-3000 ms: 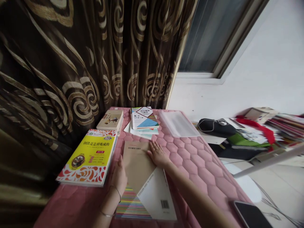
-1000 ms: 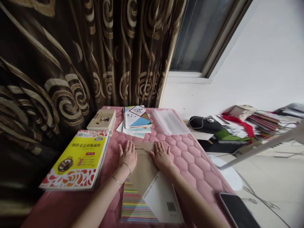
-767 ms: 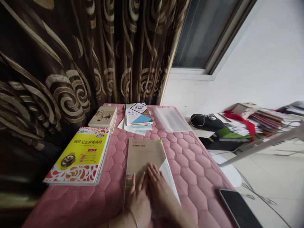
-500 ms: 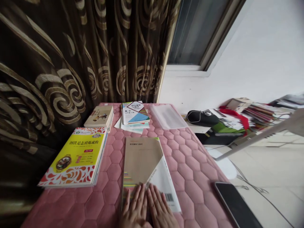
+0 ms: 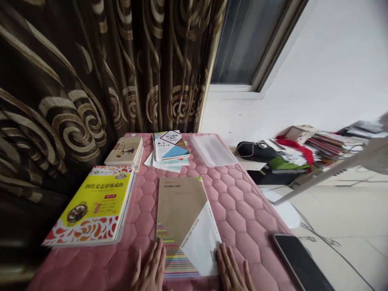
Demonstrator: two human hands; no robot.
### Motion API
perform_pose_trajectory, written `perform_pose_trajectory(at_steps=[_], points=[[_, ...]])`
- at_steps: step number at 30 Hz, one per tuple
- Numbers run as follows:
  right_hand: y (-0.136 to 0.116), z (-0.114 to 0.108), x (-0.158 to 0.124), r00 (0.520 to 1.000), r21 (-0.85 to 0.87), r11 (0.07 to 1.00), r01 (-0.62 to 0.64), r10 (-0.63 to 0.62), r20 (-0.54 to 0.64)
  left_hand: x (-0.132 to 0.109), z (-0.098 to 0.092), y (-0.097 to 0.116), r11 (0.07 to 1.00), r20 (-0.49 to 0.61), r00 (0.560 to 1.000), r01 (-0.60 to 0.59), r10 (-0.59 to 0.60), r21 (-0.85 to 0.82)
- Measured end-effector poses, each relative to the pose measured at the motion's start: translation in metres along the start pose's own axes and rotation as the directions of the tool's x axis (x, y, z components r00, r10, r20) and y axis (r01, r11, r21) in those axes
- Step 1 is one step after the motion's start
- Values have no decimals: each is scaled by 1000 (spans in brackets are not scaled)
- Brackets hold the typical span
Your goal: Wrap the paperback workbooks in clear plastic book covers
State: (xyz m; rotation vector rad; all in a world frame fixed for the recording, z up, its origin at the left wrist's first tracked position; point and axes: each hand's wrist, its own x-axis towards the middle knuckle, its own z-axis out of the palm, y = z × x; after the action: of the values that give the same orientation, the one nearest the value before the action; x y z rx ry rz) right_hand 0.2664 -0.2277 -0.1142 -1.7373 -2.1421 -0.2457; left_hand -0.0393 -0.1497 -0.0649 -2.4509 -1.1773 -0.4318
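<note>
Both hands lay flat and open on the pink quilted surface, holding nothing. The left hand had its fingertips at the lower left corner of the brown book, and the right hand was at its lower right corner. The brown book lay closed mid-surface, its small title and slanted grey lettering too blurred to read, with a yellow book titled 钢铁是怎样炼成的 to its left and a maths book marked 数学 beyond it.

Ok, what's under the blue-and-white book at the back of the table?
White and teal sheets poke out beneath the blue-and-white book on its left and near edges. Their number is hidden.
</note>
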Motion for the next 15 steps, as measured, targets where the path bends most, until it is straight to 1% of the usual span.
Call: perform_pose_trajectory(at_steps=[2,3,4,5,6,8,10,11,12,13,15], points=[[-6,-20,23,998,72,996,60,-62,18,14,2,7,995,-59,994,-98,97,-16],[-9,-33,39,991,131,986,107,-117,67,23,4,15,985,-98,982,-167,163,-34],[-13,-46,57,974,204,963,174,-199,110,31,8,24,972,-148,965,-226,216,-55],[-15,-58,76,951,271,934,233,-277,137,39,12,35,960,-205,946,-270,251,-75],[-17,-68,95,916,333,892,305,-370,154,45,16,45,952,-249,932,-293,264,-87],[-16,-77,129,848,413,829,378,-489,203,52,25,62,953,-316,917,-286,244,-95],[-5,-73,159,789,457,786,417,-562,247,53,32,69,953,-364,900,-290,240,-88],[3,-66,172,771,462,779,424,-578,267,52,34,70,953,-379,893,-294,244,-79],[14,-58,186,772,452,788,417,-570,281,51,36,70,953,-387,888,-295,247,-68],[26,-48,199,783,430,809,400,-546,300,51,38,70,955,-395,885,-292,247,-58],[50,-30,225,840,360,874,327,-443,313,52,40,71,964,-426,880,-258,209,-59]])
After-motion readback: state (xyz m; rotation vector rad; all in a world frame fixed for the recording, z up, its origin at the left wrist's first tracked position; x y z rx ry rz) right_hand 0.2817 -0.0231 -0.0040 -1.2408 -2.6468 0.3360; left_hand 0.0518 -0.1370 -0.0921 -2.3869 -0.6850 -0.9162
